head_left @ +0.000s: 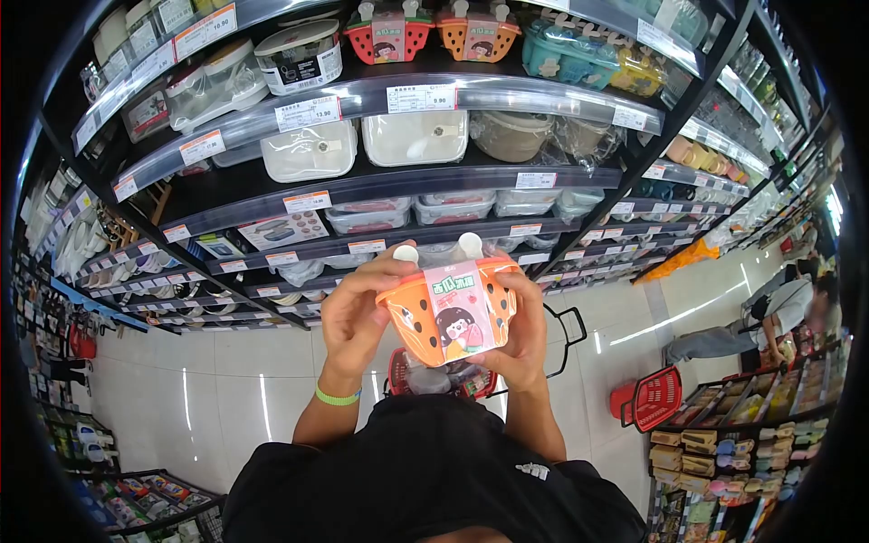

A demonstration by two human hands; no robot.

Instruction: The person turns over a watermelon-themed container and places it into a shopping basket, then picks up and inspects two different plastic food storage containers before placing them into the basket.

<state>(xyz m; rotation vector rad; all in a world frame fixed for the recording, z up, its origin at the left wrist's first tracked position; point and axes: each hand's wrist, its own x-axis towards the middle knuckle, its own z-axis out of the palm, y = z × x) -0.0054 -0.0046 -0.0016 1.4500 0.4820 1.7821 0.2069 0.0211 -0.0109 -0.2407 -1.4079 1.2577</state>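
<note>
An orange watermelon-shaped popsicle mold with black dots is held up in front of my chest, tilted slightly. A pink paper band with a cartoon girl and printed characters wraps its middle, and two white rounded handles stick up from its top. My left hand, with a yellow-green band at the wrist, grips its left end. Closed round the right end is my right hand, its thumb at the lower edge. Parts of the fingers are hidden behind the mold.
Ahead, shelves carry similar red and orange molds, white lidded food boxes and price tags. A red basket with goods stands below my hands. Another red basket is at the right, near a person by a display.
</note>
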